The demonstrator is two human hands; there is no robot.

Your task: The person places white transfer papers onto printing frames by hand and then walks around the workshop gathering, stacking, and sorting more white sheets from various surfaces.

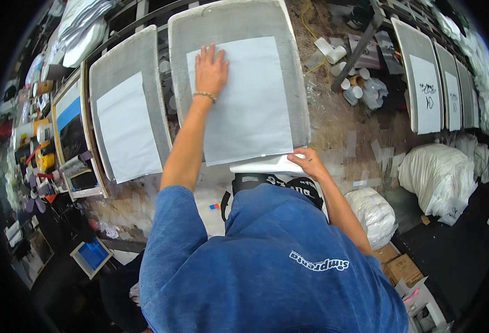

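Observation:
A pale, flat, cloth-like sheet [250, 105] lies on the large grey printing board [228, 22] in front of me. My left hand [211, 72] rests flat on the sheet's far left part, fingers spread. Down at the near right corner, my right hand [308, 164] has its thumb and fingers closed on the sheet's edge. A white rounded end piece [266, 165] shows just below that edge, close to my waist. Whether the right fingers also touch this piece cannot be made out.
Another grey board [123, 47] with a similar pale sheet [128, 127] stands to the left, beside a framed screen [78, 127]. Several boards with marked sheets [425, 91] hang at the right. White wrapped bundles [441, 175], cups [351, 94] and cardboard boxes [404, 271] lie around.

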